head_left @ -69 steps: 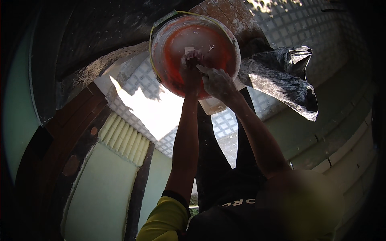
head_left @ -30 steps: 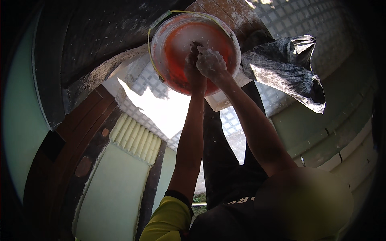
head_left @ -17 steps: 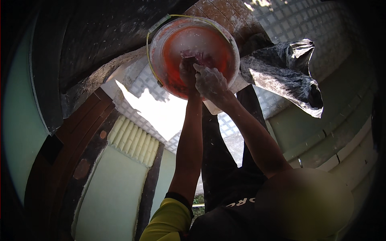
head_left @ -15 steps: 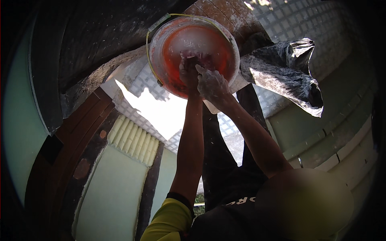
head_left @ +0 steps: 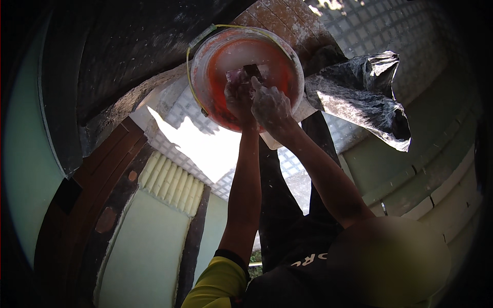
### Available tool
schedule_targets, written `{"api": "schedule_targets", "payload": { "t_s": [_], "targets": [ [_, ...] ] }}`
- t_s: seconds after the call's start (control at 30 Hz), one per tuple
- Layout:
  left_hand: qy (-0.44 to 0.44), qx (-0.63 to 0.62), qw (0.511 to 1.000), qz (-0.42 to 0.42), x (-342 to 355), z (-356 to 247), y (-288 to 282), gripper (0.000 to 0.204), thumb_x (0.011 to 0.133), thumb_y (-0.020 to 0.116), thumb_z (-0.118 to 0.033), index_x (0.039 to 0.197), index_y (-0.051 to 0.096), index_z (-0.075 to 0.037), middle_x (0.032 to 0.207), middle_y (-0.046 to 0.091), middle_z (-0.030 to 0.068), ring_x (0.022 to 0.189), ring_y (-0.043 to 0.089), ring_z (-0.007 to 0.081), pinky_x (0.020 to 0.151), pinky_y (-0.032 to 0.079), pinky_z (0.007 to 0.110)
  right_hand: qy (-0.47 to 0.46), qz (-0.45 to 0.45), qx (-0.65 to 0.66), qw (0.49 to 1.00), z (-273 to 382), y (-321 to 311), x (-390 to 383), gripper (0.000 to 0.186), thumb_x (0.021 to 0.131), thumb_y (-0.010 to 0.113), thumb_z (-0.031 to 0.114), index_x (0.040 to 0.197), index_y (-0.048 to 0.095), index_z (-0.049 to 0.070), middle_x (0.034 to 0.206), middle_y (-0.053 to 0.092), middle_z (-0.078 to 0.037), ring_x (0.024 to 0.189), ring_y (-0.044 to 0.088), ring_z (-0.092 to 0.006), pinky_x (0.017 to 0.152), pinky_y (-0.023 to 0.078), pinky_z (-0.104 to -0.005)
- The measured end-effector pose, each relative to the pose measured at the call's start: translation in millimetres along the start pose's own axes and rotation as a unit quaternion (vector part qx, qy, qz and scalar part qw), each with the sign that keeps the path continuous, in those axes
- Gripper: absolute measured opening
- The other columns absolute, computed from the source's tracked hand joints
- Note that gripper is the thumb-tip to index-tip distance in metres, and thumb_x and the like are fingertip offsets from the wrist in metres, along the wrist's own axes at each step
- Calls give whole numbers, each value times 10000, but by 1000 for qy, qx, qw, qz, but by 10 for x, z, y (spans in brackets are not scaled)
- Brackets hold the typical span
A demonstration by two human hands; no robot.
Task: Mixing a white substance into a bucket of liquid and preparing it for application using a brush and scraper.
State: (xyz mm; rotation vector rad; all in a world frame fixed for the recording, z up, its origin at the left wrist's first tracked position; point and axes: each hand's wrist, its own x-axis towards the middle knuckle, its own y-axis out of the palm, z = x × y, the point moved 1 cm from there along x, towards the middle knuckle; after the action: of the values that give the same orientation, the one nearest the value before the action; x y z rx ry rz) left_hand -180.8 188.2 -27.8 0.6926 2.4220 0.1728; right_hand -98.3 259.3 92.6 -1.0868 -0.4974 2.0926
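A round bucket (head_left: 280,52), orange inside with a white-smeared rim and yellow handle, holds cloudy whitish residue or liquid. My left hand (head_left: 238,100) is inside it, fingers curled around a dark flat piece (head_left: 251,70), perhaps a tool blade, with a pinkish-purple material beside it that I cannot make out. My right hand (head_left: 272,108), coated in pale powder, lies just right of the left, its index finger reaching onto the dark piece and the other fingers curled; whether they grip anything is hidden. A pale container (head_left: 271,141) shows partly below the bucket.
A crumpled dark plastic bag (head_left: 354,97) lies right of the bucket on pale patterned tiles. A dusty brown board (head_left: 294,25) is behind it, a dark surface (head_left: 133,41) upper left. Pale green walls (head_left: 138,246) and wooden framing (head_left: 87,190) line the left, with my legs below.
Both hands have moved slightly toward me within the bucket, and the dark flat piece now shows more clearly above the fingertips. The bucket sits a little lower in view.
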Motion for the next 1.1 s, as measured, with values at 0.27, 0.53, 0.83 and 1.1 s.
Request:
{"api": "schedule_targets", "payload": {
  "t_s": [0.27,0.53,0.83,1.1],
  "targets": [
    [71,211,974,-39,-96,-98,99,349,913,502,9,1261,499,29,1181,593,106,1049,581,190,908,483,326,-27,78,-11,997,-321,74,51,428,834,513,126,1251,557,38,911,674,-207,821,636,-431,787,519,-508],
    [48,8,997,-61,-231,-244,212,335,930,459,1,1261,503,28,1191,599,117,1005,605,186,827,528,287,29,65,23,997,-202,202,176,421,855,478,151,1257,557,53,1050,647,-223,977,609,-419,894,479,-509],
    [23,21,999,7,-225,-302,233,373,917,487,11,1289,469,-7,1239,548,108,1066,570,192,873,508,292,-45,21,112,992,-445,195,501,388,899,517,207,1244,572,40,1153,610,-229,1056,595,-385,956,444,-477],
    [-317,-246,899,174,-12,-527,125,389,870,493,-169,1228,527,-20,1210,571,127,1142,535,267,996,441,414,-168,70,210,961,-364,276,391,439,928,548,224,1329,488,56,1049,642,-221,991,612,-417,898,478,-457]
  ]
}}
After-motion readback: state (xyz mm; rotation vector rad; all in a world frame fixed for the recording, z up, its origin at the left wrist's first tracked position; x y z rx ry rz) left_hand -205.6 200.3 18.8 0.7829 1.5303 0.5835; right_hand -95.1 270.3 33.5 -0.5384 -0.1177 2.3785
